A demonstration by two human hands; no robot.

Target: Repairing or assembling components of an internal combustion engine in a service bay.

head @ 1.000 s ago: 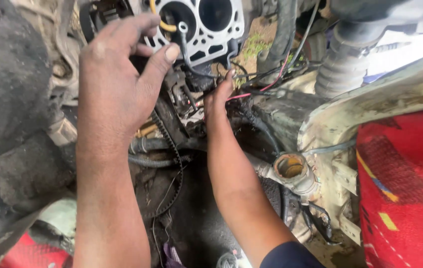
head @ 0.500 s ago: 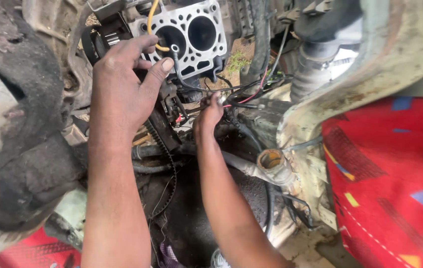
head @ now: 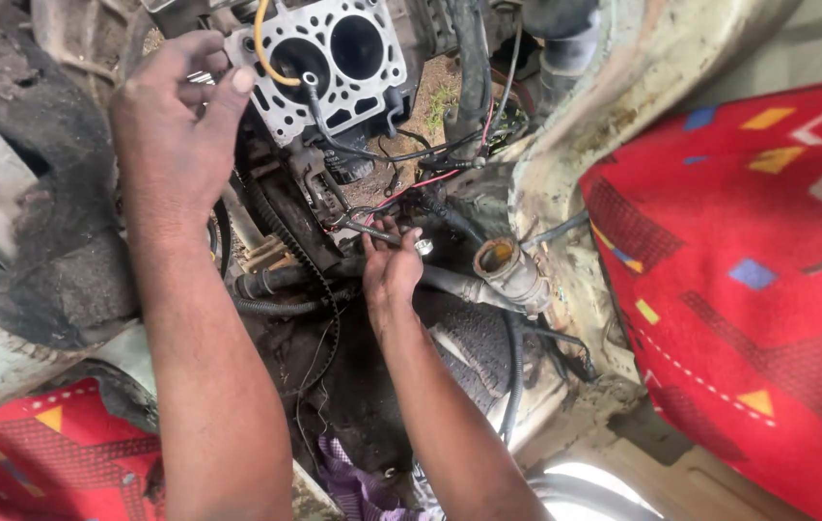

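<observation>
A grey engine block (head: 372, 87) with two round cylinder bores sits at the top middle. My left hand (head: 175, 125) is at its left edge, fingers curled and thumb pressed against the metal. Lower down, my right hand (head: 392, 268) reaches into the engine bay, its fingers closed around a small metal spanner (head: 363, 228) that lies against the parts below the block. A yellow wire (head: 261, 48) and a black cable (head: 334, 135) cross the block's face. What the spanner's far end touches is hidden among the parts.
A toothed black belt (head: 286, 227) hangs below the block. A rusty open pipe end (head: 500, 259) juts out right of my right hand. Red patterned cloth (head: 749, 270) covers the right side. A dirty dark body panel (head: 35, 222) fills the left.
My left hand's spread fingers have curled in at the block's edge. My right hand has dropped away from the wiring below the block, now holding the spanner lower down. The view has shifted.
</observation>
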